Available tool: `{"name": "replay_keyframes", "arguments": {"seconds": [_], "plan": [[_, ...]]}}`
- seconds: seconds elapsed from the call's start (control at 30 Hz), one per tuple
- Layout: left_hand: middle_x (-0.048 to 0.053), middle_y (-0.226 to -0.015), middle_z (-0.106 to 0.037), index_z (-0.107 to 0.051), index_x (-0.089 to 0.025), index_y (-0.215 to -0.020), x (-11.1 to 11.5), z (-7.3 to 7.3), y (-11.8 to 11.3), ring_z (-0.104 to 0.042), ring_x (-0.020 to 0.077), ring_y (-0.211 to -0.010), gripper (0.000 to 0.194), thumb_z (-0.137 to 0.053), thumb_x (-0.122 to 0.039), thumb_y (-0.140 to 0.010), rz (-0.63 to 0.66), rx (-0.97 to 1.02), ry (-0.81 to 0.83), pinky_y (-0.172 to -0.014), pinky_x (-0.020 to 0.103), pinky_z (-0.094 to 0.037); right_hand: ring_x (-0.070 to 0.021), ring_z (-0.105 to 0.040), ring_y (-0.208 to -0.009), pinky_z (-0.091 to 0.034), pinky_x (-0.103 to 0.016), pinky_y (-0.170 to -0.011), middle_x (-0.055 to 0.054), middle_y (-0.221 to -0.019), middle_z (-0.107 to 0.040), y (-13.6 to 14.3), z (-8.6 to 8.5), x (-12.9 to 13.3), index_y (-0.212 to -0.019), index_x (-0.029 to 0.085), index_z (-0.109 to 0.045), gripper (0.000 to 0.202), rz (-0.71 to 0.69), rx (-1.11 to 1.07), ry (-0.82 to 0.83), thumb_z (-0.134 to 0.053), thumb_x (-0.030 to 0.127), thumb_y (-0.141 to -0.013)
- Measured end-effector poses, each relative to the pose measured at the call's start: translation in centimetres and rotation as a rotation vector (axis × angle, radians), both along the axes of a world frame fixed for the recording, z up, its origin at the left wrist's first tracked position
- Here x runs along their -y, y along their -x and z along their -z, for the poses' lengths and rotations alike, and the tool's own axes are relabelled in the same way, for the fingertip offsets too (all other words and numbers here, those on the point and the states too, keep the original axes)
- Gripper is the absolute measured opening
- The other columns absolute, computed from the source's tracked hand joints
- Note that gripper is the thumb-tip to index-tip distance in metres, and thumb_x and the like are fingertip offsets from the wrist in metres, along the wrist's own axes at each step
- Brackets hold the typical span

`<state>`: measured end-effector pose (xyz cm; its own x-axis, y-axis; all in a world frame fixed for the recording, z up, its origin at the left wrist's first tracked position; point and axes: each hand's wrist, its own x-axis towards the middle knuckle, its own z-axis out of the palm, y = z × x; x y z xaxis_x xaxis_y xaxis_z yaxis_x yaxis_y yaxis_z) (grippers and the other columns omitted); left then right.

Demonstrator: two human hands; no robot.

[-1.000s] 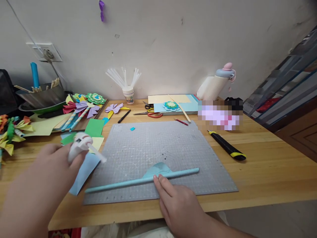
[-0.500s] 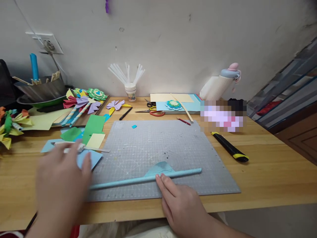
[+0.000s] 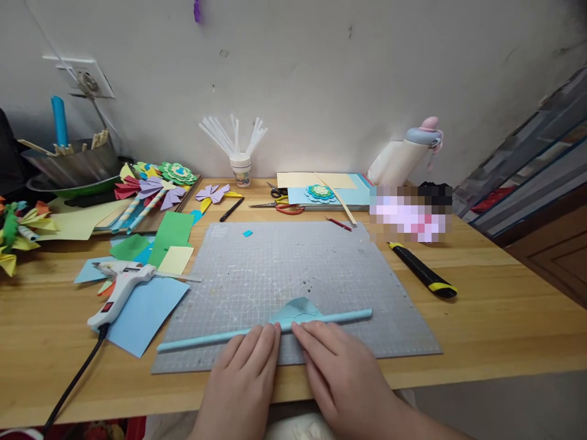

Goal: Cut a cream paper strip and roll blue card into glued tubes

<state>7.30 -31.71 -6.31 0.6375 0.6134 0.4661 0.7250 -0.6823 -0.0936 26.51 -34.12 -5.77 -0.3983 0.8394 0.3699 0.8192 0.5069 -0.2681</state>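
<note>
The left hand (image 3: 245, 370) and right hand (image 3: 342, 366) are open, fingertips pressing the blue paper tube (image 3: 197, 341) onto the gray mat (image 3: 275, 263) beneath them. Light, equal pressure from the 2 hands should keep the flap (image 3: 298, 307) just beyond them snug without creasing the tube.

1. Both the left hand (image 3: 250, 360) and right hand (image 3: 337, 360) touch the long, thin light-blue paper tube (image 3: 211, 338).
2. The white glue gun (image 3: 121, 292) lies partly on light-blue square paper (image 3: 145, 313).
</note>
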Motion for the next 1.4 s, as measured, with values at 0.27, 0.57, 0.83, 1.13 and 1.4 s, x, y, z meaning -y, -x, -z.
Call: {"name": "replay_keyframes", "arguments": {"seconds": [0.27, 0.57, 0.83, 1.13, 1.4], "plan": [[0.001, -0.113, -0.069, -0.066, -0.012, -0.113, 0.3, 0.6, -0.2, -0.055, 0.0163, -0.105, 0.046, -0.022, -0.019, -0.098, -0.036, 0.002, 0.035, -0.094, 0.032, -0.034, -0.0231, -0.046, -0.128, -0.046, -0.044, -0.101, -0.013, -0.137, -0.052, -2.6, 0.3, 0.9, -0.131, 0.008, -0.051, 0.041, 0.030, 0.137, -0.069, -0.043, 0.017, -0.092], [0.006, -0.119, -0.066, -0.068, -0.011, -0.111, 0.5, 0.7, -1.5, -0.053, 0.0203, -0.111, 0.038, -0.035, -0.024, -0.095, -0.080, -0.037, 0.045, -0.094, 0.037, -0.033, -0.0315, -0.043, -0.130, -0.048, -0.048, -0.099, -0.019, -0.142, -0.042, -0.7, 1.3, 0.5, -0.134, 0.002, -0.048, 0.049, 0.140, 0.311, -0.022, -0.042, 0.025, -0.091], [0.007, -0.115, -0.067, -0.069, -0.013, -0.107, -0.1, -0.4, -2.4, -0.055, 0.0215, -0.106, 0.037, -0.035, -0.017, -0.094, -0.147, -0.085, 0.023, -0.088, 0.037, -0.035, -0.0323, -0.040, -0.131, -0.044, -0.050, -0.103, -0.020, -0.142, -0.040, -0.5, 1.1, -0.7, -0.135, 0.001, -0.047, 0.048, 0.161, 0.283, 0.037, -0.038, 0.023, -0.093], [0.008, -0.117, -0.066, -0.069, -0.011, -0.105, -1.5, -0.6, -2.9, -0.055, 0.0215, -0.108, 0.038, -0.033, -0.017, -0.092, -0.169, -0.135, 0.036, -0.087, 0.039, -0.035, -0.0307, -0.037, -0.134, -0.036, -0.049, -0.109, -0.018, -0.144, -0.040, -0.3, 1.4, -2.3, -0.136, 0.004, -0.047, 0.048, 0.189, 0.170, 0.128, -0.040, 0.022, -0.092], [0.009, -0.119, -0.065, -0.060, -0.009, -0.119, -2.3, -1.0, -3.1, -0.055, 0.0230, -0.110, 0.038, -0.039, -0.017, -0.089, -0.218, -0.093, 0.096, -0.093, 0.040, -0.034, -0.0294, -0.035, -0.135, -0.034, -0.049, -0.110, -0.017, -0.145, -0.040, -0.4, 1.2, -3.2, -0.137, 0.005, -0.046, 0.048, 0.183, 0.155, 0.168, -0.040, 0.022, -0.093]]}}
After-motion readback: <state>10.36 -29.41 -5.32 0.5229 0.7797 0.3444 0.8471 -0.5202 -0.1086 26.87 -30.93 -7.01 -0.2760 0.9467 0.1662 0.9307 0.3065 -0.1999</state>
